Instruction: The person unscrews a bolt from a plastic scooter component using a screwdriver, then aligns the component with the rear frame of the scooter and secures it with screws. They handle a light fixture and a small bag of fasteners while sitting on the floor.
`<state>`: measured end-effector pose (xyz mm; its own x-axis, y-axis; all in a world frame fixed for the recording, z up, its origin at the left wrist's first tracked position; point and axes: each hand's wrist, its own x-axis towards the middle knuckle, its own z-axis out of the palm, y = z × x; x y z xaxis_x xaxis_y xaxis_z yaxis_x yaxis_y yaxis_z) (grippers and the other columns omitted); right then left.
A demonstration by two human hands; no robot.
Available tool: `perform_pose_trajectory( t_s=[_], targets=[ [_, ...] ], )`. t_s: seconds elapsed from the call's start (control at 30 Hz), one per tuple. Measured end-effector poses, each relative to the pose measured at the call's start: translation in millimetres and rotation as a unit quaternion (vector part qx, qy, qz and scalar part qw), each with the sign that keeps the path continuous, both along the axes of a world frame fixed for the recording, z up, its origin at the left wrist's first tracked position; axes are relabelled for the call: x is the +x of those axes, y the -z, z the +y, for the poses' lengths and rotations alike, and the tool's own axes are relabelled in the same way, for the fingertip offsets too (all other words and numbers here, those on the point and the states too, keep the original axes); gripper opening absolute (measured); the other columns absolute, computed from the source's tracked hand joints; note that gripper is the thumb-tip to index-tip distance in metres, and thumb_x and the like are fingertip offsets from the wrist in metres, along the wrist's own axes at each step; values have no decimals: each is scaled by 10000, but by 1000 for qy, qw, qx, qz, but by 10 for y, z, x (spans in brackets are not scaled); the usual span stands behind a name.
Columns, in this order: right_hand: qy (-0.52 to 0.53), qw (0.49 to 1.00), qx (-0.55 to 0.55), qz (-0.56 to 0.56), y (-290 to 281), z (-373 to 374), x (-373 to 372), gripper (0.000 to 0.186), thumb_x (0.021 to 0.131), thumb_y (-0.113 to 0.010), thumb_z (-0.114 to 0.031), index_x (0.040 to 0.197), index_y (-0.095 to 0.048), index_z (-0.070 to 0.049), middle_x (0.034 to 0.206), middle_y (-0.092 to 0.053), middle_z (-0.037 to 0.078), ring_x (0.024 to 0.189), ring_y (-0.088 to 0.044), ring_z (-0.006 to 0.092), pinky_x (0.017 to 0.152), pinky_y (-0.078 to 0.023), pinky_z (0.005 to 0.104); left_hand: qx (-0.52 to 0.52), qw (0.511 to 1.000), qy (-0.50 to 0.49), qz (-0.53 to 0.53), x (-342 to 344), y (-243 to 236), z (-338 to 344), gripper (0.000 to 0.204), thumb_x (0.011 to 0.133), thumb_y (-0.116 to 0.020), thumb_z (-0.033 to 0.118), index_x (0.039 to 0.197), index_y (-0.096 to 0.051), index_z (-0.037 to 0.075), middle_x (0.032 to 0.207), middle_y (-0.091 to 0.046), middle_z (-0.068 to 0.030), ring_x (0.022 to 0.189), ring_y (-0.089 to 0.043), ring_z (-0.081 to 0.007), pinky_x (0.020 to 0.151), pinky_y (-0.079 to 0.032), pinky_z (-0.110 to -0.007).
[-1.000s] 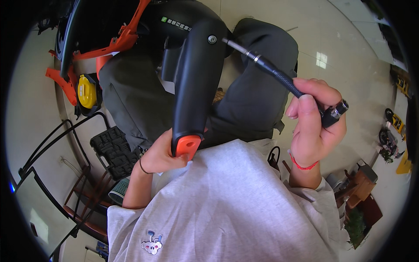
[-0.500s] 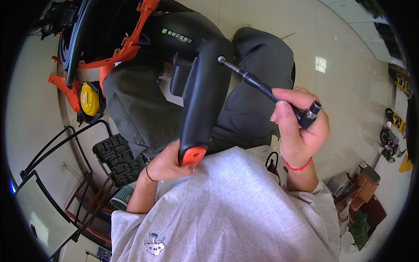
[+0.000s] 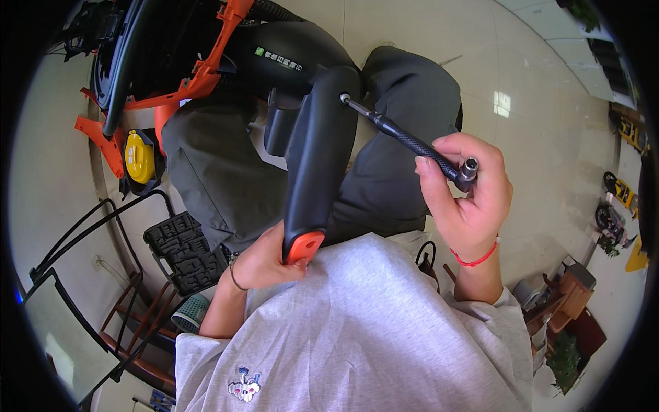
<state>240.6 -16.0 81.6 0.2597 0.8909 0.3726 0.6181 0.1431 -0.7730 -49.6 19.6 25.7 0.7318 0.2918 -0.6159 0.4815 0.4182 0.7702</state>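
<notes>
My left hand (image 3: 264, 264) is closed round the lower end of a black plastic arm (image 3: 314, 168), beside its orange end piece (image 3: 305, 246). The arm joins a black housing (image 3: 285, 41) with a green-and-white label, across my trousered legs. My right hand (image 3: 467, 199) grips a black tool (image 3: 406, 141) with a knurled shaft and an angled metal socket end. Its silver tip meets a round metal fastener (image 3: 344, 98) near the top of the arm.
Orange-and-black parts (image 3: 206, 69) and a yellow item (image 3: 139, 156) lie upper left. An open black case (image 3: 178, 250), black tube frame (image 3: 75, 240) and green mesh basket (image 3: 191, 312) are at left. Small yellow vehicles (image 3: 618, 192) and wooden furniture (image 3: 573, 295) stand at right, beyond the tiled floor (image 3: 522, 137).
The tool's tip has come onto the fastener from just right of it. My right hand has shifted left, turning the tool's handle. The arm appears slightly lower in view.
</notes>
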Motion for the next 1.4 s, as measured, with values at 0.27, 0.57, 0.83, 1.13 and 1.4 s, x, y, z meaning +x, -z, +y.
perform_pose_trajectory(
  t_s=[0.27, 0.57, 0.83, 1.13, 1.4],
  targets=[
    [-75, 993, -85, -40, 55, -135, 152, 564, 867, -679, 8, 1358, -402, 15, 869, -683, 144, 742, -655, 202, 702, -519, 291, 90, 995, 28, 14, -40, -28, 17, 482, 692, -707, 37, 1132, -516, -8, 898, -585, -126, 799, -562, -227, 768, -479, -327],
    [29, 992, -81, -96, 140, -232, 165, 433, 663, -895, -193, 974, -637, -38, 716, -602, 59, 608, -580, 156, 532, -431, 281, 155, 987, 19, 23, -32, -94, 58, 515, 656, -762, 48, 1110, -525, 3, 878, -592, -118, 779, -564, -229, 768, -489, -344],
    [99, 955, -250, 127, 171, -330, 95, 370, 924, -673, -315, 1063, -643, 27, 666, -565, 29, 567, -505, 111, 519, -363, 229, 199, 979, 29, 27, -57, -32, 34, 628, 646, -760, 47, 1216, -502, -5, 958, -585, -161, 812, -575, -295, 798, -491, -359],
    [21, 652, -266, 710, 243, -374, -97, 445, 1068, -307, -385, 1266, -551, -69, 611, -416, 18, 510, -351, 106, 506, -299, 237, 360, 932, 20, 47, -59, 34, -15, 761, 682, -689, 46, 1370, -387, -76, 1280, -503, -272, 1153, -515, -424, 1012, -429, -407],
    [-12, 908, -84, 411, 274, -607, -220, 541, 848, -458, -4, 1355, -287, -84, 984, -442, 110, 786, -418, 153, 705, -383, 303, 268, 963, 37, -9, -3, -5, 35, 711, 708, -700, 81, 1344, -409, -51, 1280, -504, -262, 1154, -516, -419, 997, -433, -405]
  ],
)
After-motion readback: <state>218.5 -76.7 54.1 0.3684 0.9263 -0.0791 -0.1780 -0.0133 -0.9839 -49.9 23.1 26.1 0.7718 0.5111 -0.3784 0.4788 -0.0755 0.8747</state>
